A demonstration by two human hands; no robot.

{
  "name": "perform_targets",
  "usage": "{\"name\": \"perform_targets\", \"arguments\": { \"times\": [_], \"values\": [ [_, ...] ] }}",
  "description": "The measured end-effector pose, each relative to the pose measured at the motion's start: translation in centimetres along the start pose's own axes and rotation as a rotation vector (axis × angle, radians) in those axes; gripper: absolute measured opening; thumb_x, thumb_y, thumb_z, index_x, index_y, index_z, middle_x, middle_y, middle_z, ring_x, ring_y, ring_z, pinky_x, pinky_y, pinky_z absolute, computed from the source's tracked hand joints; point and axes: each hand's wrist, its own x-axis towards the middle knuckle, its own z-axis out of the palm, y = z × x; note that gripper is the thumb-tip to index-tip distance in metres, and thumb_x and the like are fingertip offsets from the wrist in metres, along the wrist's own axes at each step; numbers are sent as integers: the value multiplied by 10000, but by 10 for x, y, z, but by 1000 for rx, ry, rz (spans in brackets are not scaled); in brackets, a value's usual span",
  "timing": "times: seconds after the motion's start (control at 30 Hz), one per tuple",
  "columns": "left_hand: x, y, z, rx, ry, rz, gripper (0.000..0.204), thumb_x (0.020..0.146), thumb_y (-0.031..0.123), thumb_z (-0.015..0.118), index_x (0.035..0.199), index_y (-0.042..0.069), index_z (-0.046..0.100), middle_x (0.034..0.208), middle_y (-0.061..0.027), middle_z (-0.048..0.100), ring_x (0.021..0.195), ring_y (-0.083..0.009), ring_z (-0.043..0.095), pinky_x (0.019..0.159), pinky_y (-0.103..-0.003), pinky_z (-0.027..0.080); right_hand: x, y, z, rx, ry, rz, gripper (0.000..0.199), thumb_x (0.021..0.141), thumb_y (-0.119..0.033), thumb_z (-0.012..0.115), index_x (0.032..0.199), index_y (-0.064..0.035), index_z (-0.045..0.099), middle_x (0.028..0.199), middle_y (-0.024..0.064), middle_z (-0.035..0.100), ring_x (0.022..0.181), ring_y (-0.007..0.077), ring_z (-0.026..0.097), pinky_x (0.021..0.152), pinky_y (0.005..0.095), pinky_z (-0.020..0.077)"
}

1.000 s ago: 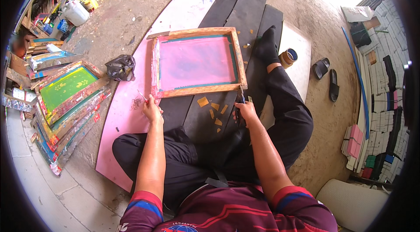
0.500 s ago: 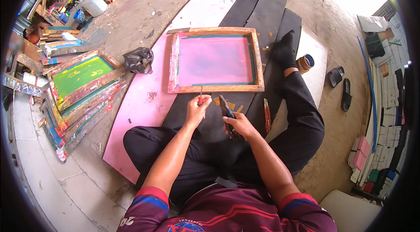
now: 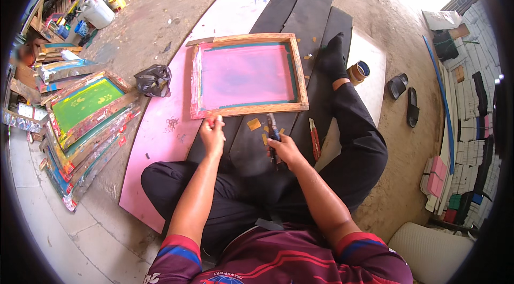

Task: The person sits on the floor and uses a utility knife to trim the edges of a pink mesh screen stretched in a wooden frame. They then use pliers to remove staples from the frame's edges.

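Observation:
A wooden screen frame with pink mesh and teal edging lies flat in front of me on black and pink boards. At its lower left rail, my left hand is closed on a small red-handled screwdriver, whose shaft I cannot make out now. My right hand grips dark pliers with blue on the handles, jaws pointing up, just below the frame's lower right part. Between the hands, small brown scraps lie on the black board.
A red box cutter lies right of the pliers. A brown tape roll stands beside my foot, sandals beyond. To the left are a black plastic bag and stacked printing screens; containers stand farther back.
My left hand has moved up to the frame's lower left rail with the screwdriver. The pliers have turned more upright in my right hand. The whole view has shifted slightly.

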Motion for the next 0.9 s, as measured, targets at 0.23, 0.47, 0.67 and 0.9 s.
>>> {"name": "perform_targets", "arguments": {
  "times": [0.23, 0.47, 0.67, 0.9],
  "values": [
    [80, -7, -79, -71, 432, -3, 278, 1023, 254, 695, 895, 71, 530, 756, -59, 612, 394, -118, 449, 321, -286, 336, 22, 21, -49, -216, 393, -23, 251, 986, -243, 685, 1001, 2, 632, 784, 38, 615, 648, 164, 623, 611, 362, 501],
    [99, 3, -108, -193, 666, -150, 354, 984, 335, 746, 915, 48, 551, 760, -53, 593, 436, -119, 421, 354, -295, 316, 36, 33, -54, -243, 430, -37, 253, 980, -242, 683, 1022, 4, 641, 775, 46, 622, 652, 164, 630, 622, 368, 509],
    [68, -2, -75, -259, 504, -112, 331, 982, 333, 750, 934, 71, 554, 769, -26, 558, 426, -105, 413, 346, -292, 326, 58, 53, -54, -342, 500, -135, 258, 976, -236, 677, 1024, 14, 637, 761, 63, 642, 649, 173, 645, 610, 369, 510],
    [44, -7, -50, -128, 372, -76, 331, 1002, 331, 738, 940, 77, 535, 752, -12, 530, 407, -86, 400, 341, -269, 337, 39, 22, -49, -283, 447, 4, 230, 971, -208, 665, 1015, 13, 623, 764, 87, 657, 601, 193, 643, 559, 382, 514]
  ]
}}
